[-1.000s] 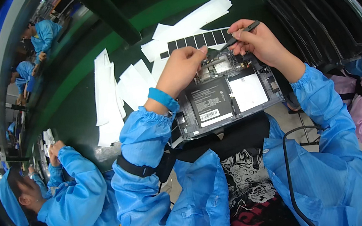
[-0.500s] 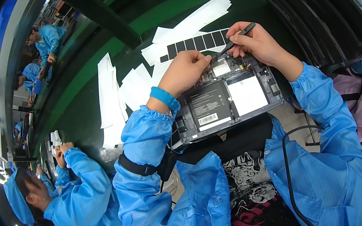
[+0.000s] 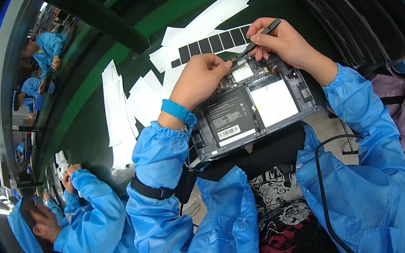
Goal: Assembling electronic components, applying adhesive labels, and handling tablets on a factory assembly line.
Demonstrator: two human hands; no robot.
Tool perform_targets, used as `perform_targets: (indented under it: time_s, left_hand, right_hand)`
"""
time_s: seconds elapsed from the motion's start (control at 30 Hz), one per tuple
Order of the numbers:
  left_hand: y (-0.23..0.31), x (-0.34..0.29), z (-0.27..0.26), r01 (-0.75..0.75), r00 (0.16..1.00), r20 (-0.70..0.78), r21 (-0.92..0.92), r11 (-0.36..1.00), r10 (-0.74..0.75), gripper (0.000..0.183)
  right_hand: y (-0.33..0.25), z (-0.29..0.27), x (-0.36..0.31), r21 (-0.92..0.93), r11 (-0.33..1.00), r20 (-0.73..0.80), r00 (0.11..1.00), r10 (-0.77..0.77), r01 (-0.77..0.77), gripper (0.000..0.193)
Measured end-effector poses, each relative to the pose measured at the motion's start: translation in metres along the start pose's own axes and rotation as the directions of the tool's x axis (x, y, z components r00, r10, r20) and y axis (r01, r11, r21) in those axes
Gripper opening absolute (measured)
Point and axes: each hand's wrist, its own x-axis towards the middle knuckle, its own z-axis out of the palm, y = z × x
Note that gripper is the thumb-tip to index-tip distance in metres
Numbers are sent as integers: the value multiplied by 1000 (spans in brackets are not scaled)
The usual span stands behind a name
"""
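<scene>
Holds a black tool (image 3: 272,25) in right fingers (image 3: 257,26); curls left fingers (image 3: 220,70), cannot tell if gripping, over an open laptop (image 3: 231,112) at the desk's (image 3: 84,121) near edge.

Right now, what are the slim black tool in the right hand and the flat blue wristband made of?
The slim black tool looks like dull plastic, since it barely shines, though coated metal is possible. The flat blue wristband seems matte cloth: it curves smoothly without glare, but rubber is possible too.
</scene>
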Motion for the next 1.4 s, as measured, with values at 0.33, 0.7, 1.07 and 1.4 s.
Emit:
perform_targets:
  time_s: [0.33, 0.7, 1.07, 1.4]
  left_hand:
    - [18, 7, 2, 108, 994, -62, 270, 957, -95, 38]
    - [19, 9, 8, 109, 988, -139, 318, 942, -68, 38]
    - [18, 11, 6, 120, 987, -136, 304, 945, -82, 37]
    - [19, 12, 7, 155, 979, -173, 280, 947, -109, 39]
  right_hand:
    - [-1, 4, -4, -144, 989, -16, 999, -39, 36, 14]
    - [-1, 6, -5, -218, 974, -15, 998, -63, 58, 11]
    - [-2, 6, -2, -224, 974, -28, 999, -34, 27, 14]
    - [-2, 9, -2, -228, 973, -31, 999, -34, 26, 14]
